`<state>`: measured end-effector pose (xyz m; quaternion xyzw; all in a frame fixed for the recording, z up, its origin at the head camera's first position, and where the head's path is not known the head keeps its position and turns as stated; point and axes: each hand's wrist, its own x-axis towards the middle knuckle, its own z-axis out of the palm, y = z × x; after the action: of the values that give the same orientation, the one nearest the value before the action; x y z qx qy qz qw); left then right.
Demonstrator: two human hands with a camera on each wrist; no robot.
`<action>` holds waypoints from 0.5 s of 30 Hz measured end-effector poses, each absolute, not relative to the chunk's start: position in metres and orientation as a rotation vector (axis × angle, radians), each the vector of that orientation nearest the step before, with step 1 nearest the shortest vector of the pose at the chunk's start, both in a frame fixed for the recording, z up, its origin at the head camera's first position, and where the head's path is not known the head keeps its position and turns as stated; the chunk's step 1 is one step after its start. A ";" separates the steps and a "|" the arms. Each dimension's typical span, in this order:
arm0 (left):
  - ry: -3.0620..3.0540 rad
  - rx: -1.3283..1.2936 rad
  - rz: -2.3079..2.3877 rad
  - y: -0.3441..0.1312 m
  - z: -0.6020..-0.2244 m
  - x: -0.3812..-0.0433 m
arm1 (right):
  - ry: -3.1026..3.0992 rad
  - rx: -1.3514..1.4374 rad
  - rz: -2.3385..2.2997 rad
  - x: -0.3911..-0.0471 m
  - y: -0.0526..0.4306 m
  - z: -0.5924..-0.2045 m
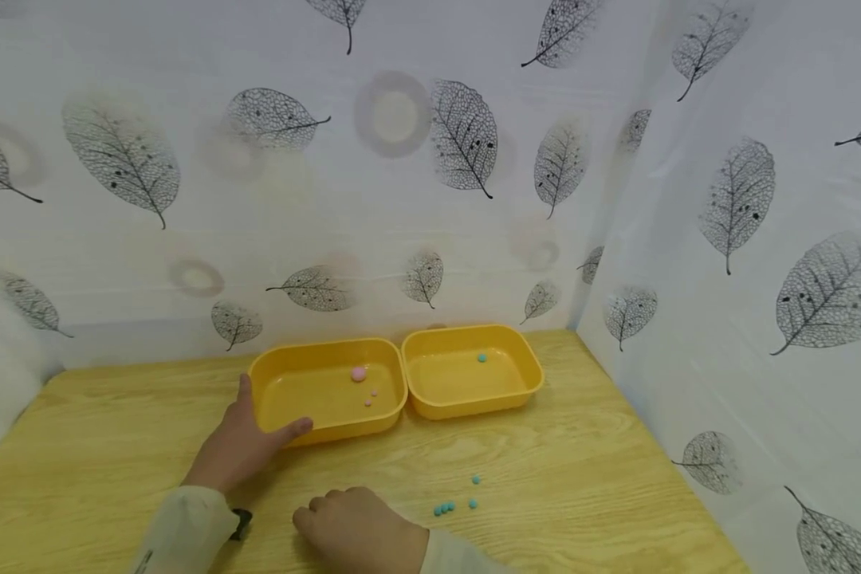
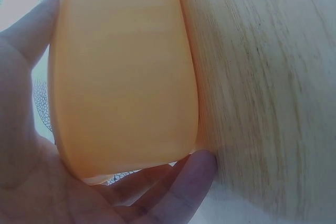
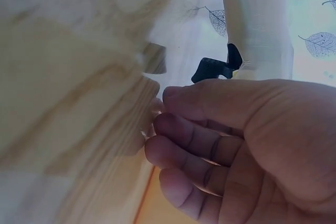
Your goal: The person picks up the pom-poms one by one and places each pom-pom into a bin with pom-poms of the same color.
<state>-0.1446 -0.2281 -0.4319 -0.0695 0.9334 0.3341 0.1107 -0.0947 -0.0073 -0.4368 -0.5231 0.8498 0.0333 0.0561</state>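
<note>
At the left, my left hand (image 1: pixel 240 442) grips the near end of a yellow plastic tray (image 1: pixel 330 431), thumb along the front rim and fingers round the left side. The left wrist view shows that tray's end wall (image 2: pixel 126 77) between thumb and fingers. Inside the tray lie a larger pink ball (image 1: pixel 359 373) and two tiny pink beads (image 1: pixel 371 398). My right hand (image 1: pixel 362 530) is low over the table in front of it, back upward. In the right wrist view its fingers (image 3: pixel 168 153) are curled with the thumb close by; I cannot tell whether they pinch something.
A second yellow tray (image 1: pixel 473 405) adjoins the first on the right and holds one teal bead (image 1: pixel 482 358). Several teal beads (image 1: pixel 445 507) lie on the wooden table (image 1: pixel 581 478) right of my right hand. Leaf-printed white sheeting (image 1: pixel 509 263) encloses the back and sides.
</note>
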 end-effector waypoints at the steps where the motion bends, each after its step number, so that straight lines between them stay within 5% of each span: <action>1: 2.743 -0.204 0.979 -0.228 -0.432 -0.145 | 2.575 -1.585 0.098 -0.095 -0.007 -0.437; 15: 2.746 -0.201 0.974 -0.230 -0.436 -0.147 | 2.620 -1.551 0.177 -0.096 -0.005 -0.438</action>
<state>-0.1473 -0.2304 -0.4356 -0.0683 0.9345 0.3316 0.1103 -0.0955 -0.0053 -0.4384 -0.5081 0.8581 0.0578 0.0456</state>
